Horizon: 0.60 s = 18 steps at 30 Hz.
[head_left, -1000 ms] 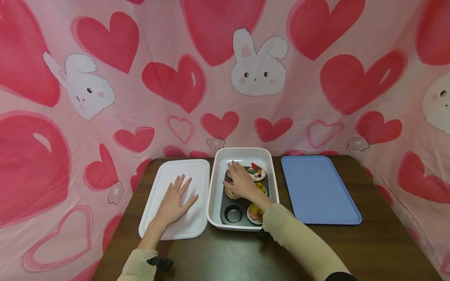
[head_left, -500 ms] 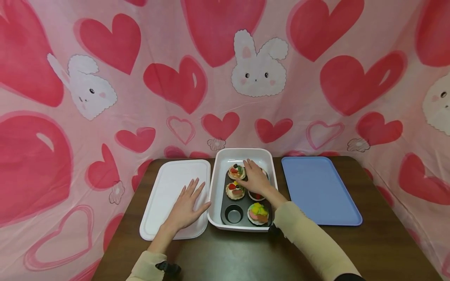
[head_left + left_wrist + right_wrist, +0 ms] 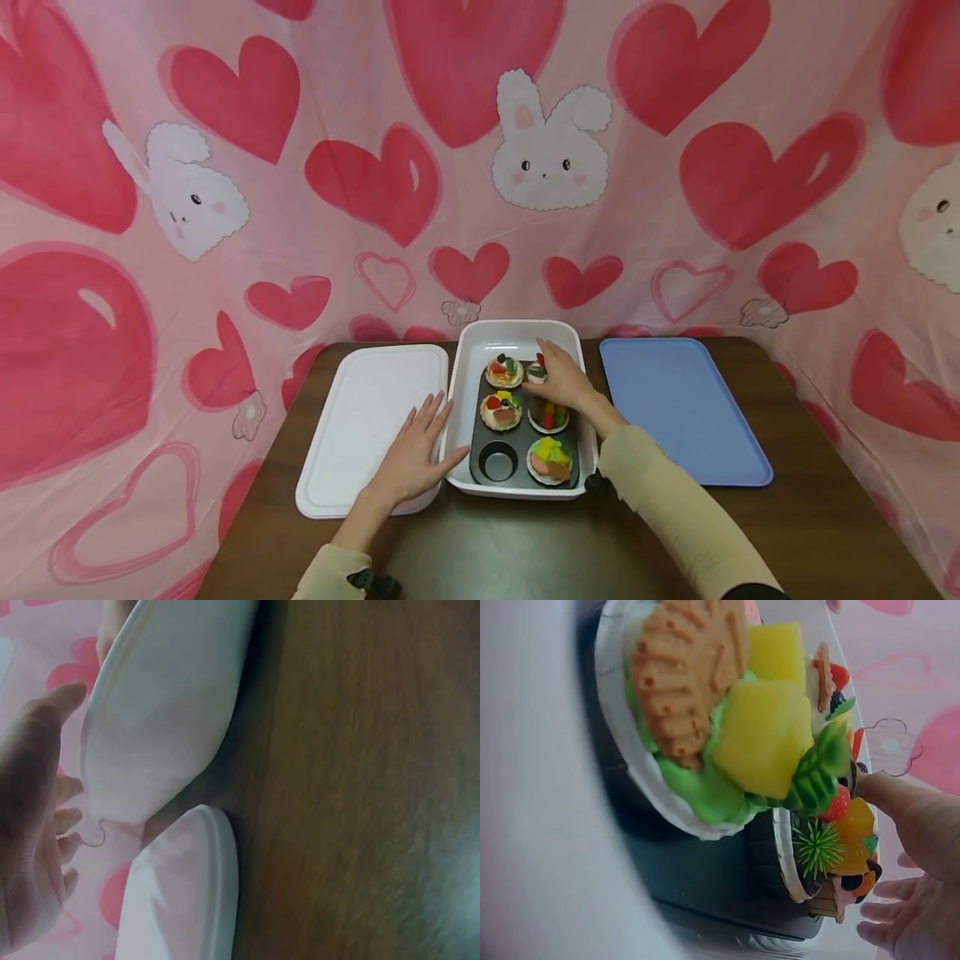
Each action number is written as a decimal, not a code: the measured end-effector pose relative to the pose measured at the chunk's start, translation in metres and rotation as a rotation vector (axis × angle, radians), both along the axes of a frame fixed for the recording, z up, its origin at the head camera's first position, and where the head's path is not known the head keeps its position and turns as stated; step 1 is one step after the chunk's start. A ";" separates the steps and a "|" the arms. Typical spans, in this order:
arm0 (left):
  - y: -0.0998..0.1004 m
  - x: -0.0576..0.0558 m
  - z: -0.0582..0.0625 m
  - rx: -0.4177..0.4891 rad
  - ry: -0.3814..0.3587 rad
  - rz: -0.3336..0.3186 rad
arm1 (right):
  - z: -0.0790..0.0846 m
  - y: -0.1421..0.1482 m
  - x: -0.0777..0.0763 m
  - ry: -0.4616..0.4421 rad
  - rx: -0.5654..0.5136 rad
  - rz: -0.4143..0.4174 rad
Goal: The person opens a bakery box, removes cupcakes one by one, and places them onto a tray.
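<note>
My right hand [image 3: 564,379] reaches over the right column of a dark muffin tin [image 3: 517,475], fingers extended, partly covering the back-right fruit tart [image 3: 536,372]. In the right wrist view, the thumb tip lies right at the tarts' toppings. Closest to that camera is a tart with a biscuit and yellow chunks [image 3: 761,735]. Several tarts fill the tin's cups; the front-left cup [image 3: 497,461] holds nothing. The tin sits inside a deep white container [image 3: 517,494]. My left hand [image 3: 411,458] is spread at the container's left rim, over the white tray [image 3: 360,425], and holds nothing.
The white tray lies left of the container and a blue tray [image 3: 686,408] lies to its right. All stand on a brown wooden table [image 3: 480,550]. A pink cloth [image 3: 450,200] with hearts and rabbits hangs behind.
My right hand has moved from the left column of tarts to the right column, uncovering the left ones. My left hand has shifted right from over the white tray toward the container's rim.
</note>
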<state>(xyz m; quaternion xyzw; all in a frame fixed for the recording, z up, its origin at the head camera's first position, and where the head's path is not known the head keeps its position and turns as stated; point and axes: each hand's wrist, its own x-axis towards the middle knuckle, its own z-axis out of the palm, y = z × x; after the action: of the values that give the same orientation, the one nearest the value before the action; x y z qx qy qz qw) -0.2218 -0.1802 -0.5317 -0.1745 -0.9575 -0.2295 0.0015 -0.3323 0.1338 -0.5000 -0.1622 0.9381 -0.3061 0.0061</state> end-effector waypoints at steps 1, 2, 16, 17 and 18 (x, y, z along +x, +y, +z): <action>0.001 0.001 0.000 0.000 -0.002 -0.002 | -0.001 0.001 -0.001 -0.010 -0.011 0.001; 0.002 0.002 0.000 0.000 -0.002 -0.005 | -0.001 0.001 -0.001 -0.022 -0.018 -0.001; 0.012 0.010 -0.007 -0.048 0.045 0.000 | -0.002 0.004 -0.005 -0.092 0.058 -0.121; 0.013 0.010 -0.008 -0.052 0.049 -0.001 | -0.001 0.004 -0.004 -0.093 0.067 -0.127; 0.013 0.009 -0.008 -0.054 0.049 -0.001 | -0.001 0.004 -0.005 -0.097 0.073 -0.132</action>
<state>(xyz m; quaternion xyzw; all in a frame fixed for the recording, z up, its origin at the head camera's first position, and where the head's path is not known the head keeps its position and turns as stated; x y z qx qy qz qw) -0.2124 -0.1673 -0.5401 -0.1803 -0.9630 -0.1991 0.0203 -0.3369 0.1379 -0.5009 -0.0846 0.9559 -0.2787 0.0373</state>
